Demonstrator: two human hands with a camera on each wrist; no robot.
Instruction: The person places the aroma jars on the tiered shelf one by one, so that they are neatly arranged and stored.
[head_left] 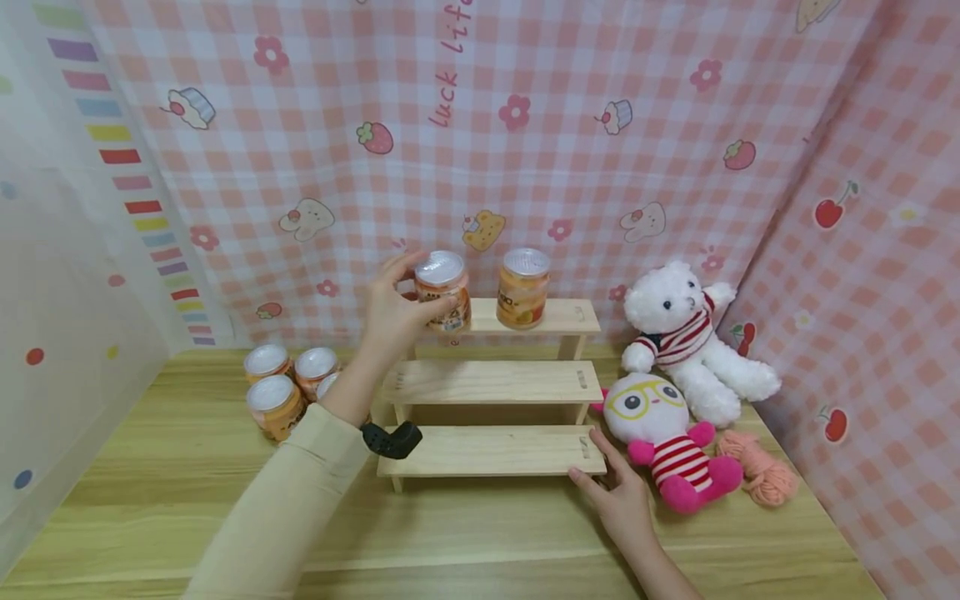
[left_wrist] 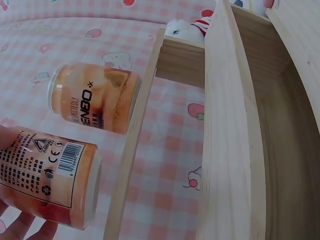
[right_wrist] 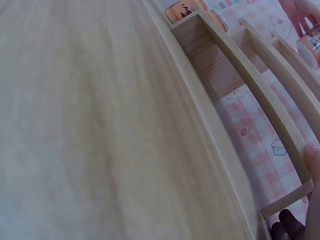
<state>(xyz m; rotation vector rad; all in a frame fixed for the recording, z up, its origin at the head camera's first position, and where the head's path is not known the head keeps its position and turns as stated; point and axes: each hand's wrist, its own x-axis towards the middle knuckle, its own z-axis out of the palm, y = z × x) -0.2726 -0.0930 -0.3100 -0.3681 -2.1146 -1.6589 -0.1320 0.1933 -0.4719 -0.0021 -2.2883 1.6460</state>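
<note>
My left hand grips an orange can with a silvery lid, thumb across its front. In the left wrist view the can shows a barcode, and a small gap separates its base from the top tier's edge. Beside it, a second orange can stands upright on the top tier of a three-step wooden shelf. My right hand holds the right end of the bottom tier, thumb at the front edge. Only part of this hand shows in the right wrist view.
Several more orange cans stand on the wooden table left of the shelf, partly behind my left forearm. On the right sit a white teddy bear, a pink plush doll and a peach yarn skein. Checked cloth hangs behind.
</note>
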